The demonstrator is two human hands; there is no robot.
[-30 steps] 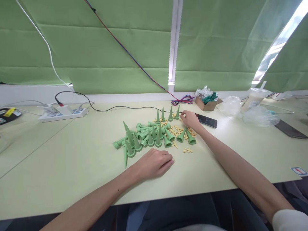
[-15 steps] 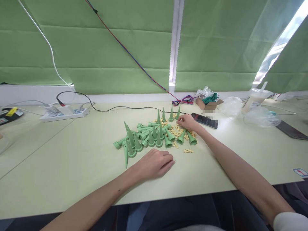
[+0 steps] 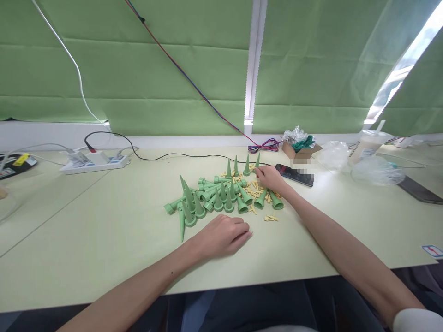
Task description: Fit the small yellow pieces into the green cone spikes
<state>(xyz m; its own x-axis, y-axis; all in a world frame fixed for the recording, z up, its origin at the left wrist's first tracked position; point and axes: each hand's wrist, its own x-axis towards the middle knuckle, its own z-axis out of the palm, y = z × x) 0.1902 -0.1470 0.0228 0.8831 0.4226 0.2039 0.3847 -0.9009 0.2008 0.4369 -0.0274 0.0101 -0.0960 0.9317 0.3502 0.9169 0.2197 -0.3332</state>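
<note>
My left hand [image 3: 226,236] rests on the near part of the table, its fingers curled in; what they hold, if anything, is hidden. My right hand [image 3: 268,178] is at the far right of the pile, fingertips pinched together beside an upright green cone-shaped spike [image 3: 257,162] and over small yellow pegs [image 3: 256,185]. Whether a piece is between those fingertips I cannot make out. Several green hollow spikes [image 3: 218,201] stand or lie heaped left of the right hand. Two flared ones [image 3: 277,201] lie just below it. A few yellow pegs [image 3: 271,218] lie apart, nearer me.
Behind my right hand lies a phone [image 3: 296,175]. A small cardboard box [image 3: 300,151], a plastic bag [image 3: 377,170] and a drink cup [image 3: 367,146] stand farther right. A power strip [image 3: 95,164] sits at the back left, with a black cable [image 3: 169,155] running along the back.
The view has shifted slightly. My right hand has turned a little at nearly the same spot, its fingers lower against the pegs. My left hand stays in place.
</note>
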